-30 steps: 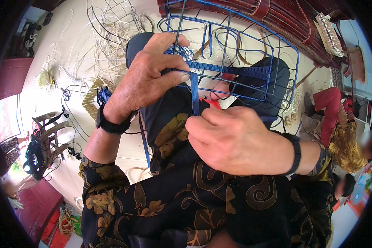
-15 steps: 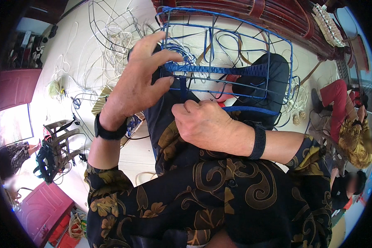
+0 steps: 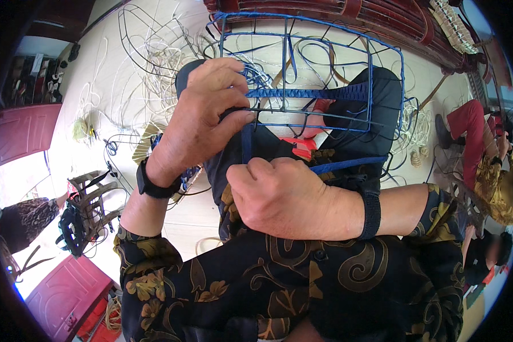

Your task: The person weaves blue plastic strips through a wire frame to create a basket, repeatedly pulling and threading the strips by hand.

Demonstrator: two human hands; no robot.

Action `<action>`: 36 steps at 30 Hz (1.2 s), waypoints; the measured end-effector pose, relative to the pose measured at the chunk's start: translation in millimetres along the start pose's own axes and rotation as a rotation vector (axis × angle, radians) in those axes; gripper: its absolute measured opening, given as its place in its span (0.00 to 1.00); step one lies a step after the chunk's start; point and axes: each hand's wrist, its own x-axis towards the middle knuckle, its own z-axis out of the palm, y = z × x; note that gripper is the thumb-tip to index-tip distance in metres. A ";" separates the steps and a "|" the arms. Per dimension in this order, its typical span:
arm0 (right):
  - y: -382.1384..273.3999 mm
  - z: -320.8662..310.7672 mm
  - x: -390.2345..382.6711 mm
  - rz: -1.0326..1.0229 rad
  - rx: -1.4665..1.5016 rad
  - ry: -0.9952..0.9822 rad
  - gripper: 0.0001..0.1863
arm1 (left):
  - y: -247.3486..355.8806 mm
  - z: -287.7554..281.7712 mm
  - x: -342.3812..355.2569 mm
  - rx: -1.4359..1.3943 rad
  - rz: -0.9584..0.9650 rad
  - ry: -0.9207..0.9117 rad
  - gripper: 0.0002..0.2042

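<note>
A wire basket frame [image 3: 284, 62], partly wrapped in blue strip, rests across my knees. My left hand [image 3: 202, 111] is closed on its near left side, with fingers curled over the wires and thumb beneath them. Below the frame, my right hand [image 3: 279, 196] is a closed fist on a blue strip [image 3: 247, 142]. That strip runs taut from the fist up to the frame beside my left thumb. Its loose tail [image 3: 347, 165] comes out on the right of the fist and lies over my right leg. Woven blue wrapping [image 3: 308, 93] covers one bar of the frame.
Tangled pale strands [image 3: 154, 80] and another bare wire frame [image 3: 132, 34] lie on the floor at left. A dark red wooden bench [image 3: 376, 28] stands beyond the basket. A small chair [image 3: 91, 194] is at left, and a seated person [image 3: 467, 125] at right.
My left hand has gone from spread fingers to closing on the frame. My right fist has moved down toward me, drawing the blue strip longer and tight.
</note>
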 end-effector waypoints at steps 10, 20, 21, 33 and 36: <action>9.4 34.2 11.8 0.005 0.034 0.006 0.07 | -7.4 -2.0 7.0 -0.122 0.074 -0.071 0.08; 19.0 49.0 6.2 0.013 -0.087 -0.021 0.07 | -9.3 4.2 1.8 -0.105 0.125 0.016 0.09; 20.2 53.2 6.4 0.022 -0.090 -0.015 0.07 | -10.1 5.5 1.3 -0.118 0.122 0.020 0.09; 24.2 47.4 -3.8 0.028 -0.136 -0.030 0.08 | -9.1 -9.4 -20.9 0.082 0.016 0.323 0.13; 22.4 43.4 -6.8 0.020 -0.132 -0.041 0.08 | -11.0 -4.4 -32.5 0.160 -0.067 0.388 0.12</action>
